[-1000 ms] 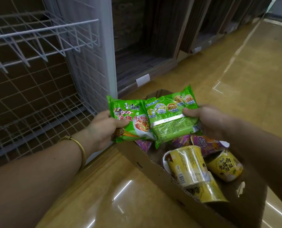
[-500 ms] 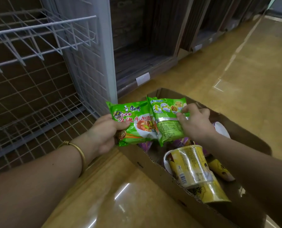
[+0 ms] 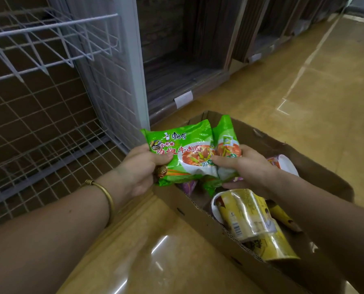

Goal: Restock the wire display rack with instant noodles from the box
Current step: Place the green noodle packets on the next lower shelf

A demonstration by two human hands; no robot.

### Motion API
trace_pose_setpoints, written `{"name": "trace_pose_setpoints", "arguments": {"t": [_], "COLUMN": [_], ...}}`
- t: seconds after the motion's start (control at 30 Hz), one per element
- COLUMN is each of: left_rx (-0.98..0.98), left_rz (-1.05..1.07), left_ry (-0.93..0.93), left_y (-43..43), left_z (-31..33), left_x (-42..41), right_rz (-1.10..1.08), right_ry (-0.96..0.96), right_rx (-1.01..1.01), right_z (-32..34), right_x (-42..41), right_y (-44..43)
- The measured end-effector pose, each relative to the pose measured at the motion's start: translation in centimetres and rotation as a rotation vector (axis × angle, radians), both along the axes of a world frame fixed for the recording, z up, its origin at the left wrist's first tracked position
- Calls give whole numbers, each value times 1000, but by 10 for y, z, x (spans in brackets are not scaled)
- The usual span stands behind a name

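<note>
A glossy tan floor carries an open cardboard box. Over the box's left corner two green noodle packets overlap. The left hand grips the front packet at its left edge, thumb on its face. The right hand pinches the rear packet, with its thumb on the overlap. In the box under them lie yellow cup noodles and a purple packet. Left of the box stands the wire display rack. A strip of floor separates its front edge from the box wall.
</note>
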State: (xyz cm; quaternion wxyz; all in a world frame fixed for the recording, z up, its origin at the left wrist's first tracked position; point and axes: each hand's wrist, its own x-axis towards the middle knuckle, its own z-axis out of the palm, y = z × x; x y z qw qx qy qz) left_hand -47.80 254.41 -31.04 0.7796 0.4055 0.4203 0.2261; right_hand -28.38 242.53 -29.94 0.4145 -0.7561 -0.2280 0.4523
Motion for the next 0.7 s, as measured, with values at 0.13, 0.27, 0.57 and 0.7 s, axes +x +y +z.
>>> {"name": "trace_pose_setpoints", "arguments": {"t": [0.13, 0.27, 0.57, 0.7], "left_rx": [27, 45, 19, 49], "left_rz": [-9, 11, 30, 7], "left_ry": [26, 51, 62, 74], "left_y": [0, 2, 5, 7], "left_z": [2, -2, -4, 9], "left_x": [0, -6, -28, -33], "right_rz": [-133, -163, -231, -194], "right_ry": [109, 184, 268, 271], "right_rx": [54, 113, 189, 222], "right_z": [-9, -6, 10, 26], "right_x": [14, 26, 38, 37], "right_y": [-6, -15, -43, -51]}}
